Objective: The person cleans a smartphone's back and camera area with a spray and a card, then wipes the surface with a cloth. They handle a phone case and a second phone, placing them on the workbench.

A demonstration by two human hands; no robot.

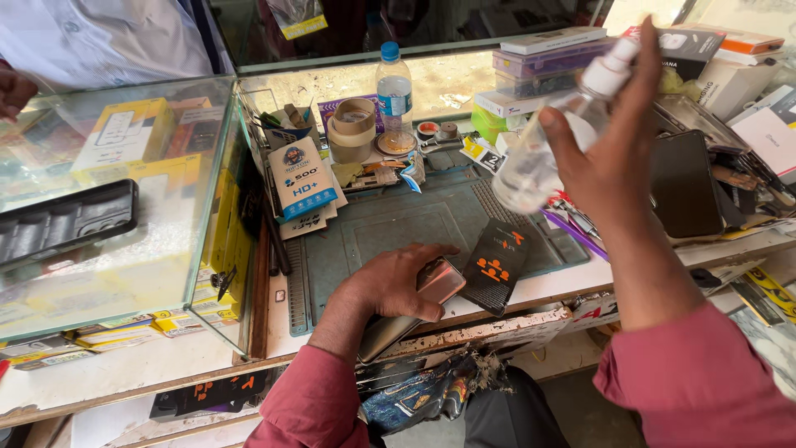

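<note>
So the bench [531, 292] is a worn white top with a chipped front edge, and most of it is covered by a teal work mat [398, 228]. On the mat there's a black sleeve with orange marks [496, 264], plus a blue-and-white packet [303, 178] leaning at the back left. Further back – tape rolls [352, 129], a clear water bottle with a blue cap [394, 95] and a stack of flat boxes [547, 62]. A glass display case [124, 207] sits at the left end, with a black phone case [66, 220] on top of it.

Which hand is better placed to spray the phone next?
Right: the right hand holds the clear spray bottle raised above the mat, finger near its nozzle. The left hand grips the phone.
</note>
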